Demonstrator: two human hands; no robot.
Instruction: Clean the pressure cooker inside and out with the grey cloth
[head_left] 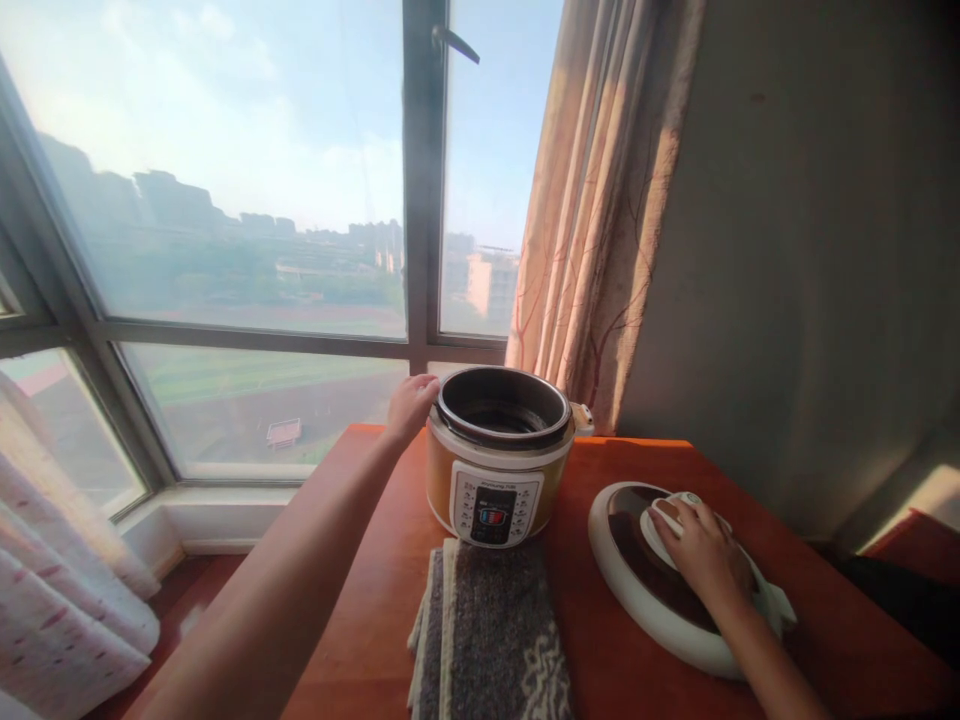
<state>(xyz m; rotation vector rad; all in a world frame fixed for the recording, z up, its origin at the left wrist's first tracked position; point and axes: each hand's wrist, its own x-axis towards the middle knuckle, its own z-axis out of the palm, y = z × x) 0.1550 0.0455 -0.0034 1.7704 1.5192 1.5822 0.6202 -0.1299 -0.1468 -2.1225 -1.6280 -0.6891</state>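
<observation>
An electric pressure cooker [439, 490] with a gold body and a white control panel stands uncovered on the table. Its dark inner pot [504, 400] is visible from above. My left hand [412, 405] is closed at the cooker's left side by the rim, where the handle would be; the fingertips are partly hidden. To the right, the round brown and white lid [626, 580] lies on the table. Over the knob at its middle, my right hand [705, 550] is closed with the fingers wrapped round it. A folded grey patterned cloth [499, 630] lies in front of the cooker.
The reddish-brown wooden table [375, 610] stands against large windows [262, 180]. A beige curtain [585, 220] hangs behind the cooker and a pale curtain [60, 590] is at the lower left. A grey wall [787, 250] rises at the right.
</observation>
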